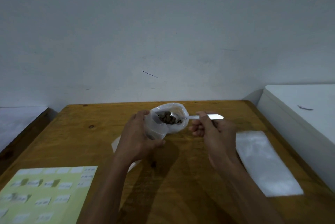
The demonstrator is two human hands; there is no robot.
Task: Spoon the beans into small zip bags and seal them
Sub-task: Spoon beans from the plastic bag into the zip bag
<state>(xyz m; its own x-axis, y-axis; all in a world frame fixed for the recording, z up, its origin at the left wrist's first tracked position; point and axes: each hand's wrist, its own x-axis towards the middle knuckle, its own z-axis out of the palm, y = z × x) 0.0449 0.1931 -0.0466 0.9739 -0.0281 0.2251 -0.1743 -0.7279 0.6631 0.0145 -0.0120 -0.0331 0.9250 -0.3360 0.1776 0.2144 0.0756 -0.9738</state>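
A clear plastic bag of brown beans lies open near the far middle of the wooden table. My left hand grips a small clear zip bag, held just in front of the bean bag's mouth. My right hand holds a metal spoon by its handle. The spoon's bowl sits inside the bean bag, over the beans. Another piece of clear plastic shows under my left wrist, mostly hidden.
A stack of flat clear zip bags lies on the right side of the table. A pale green sheet with white labels covers the near left corner. A white surface stands right of the table; a wall is behind.
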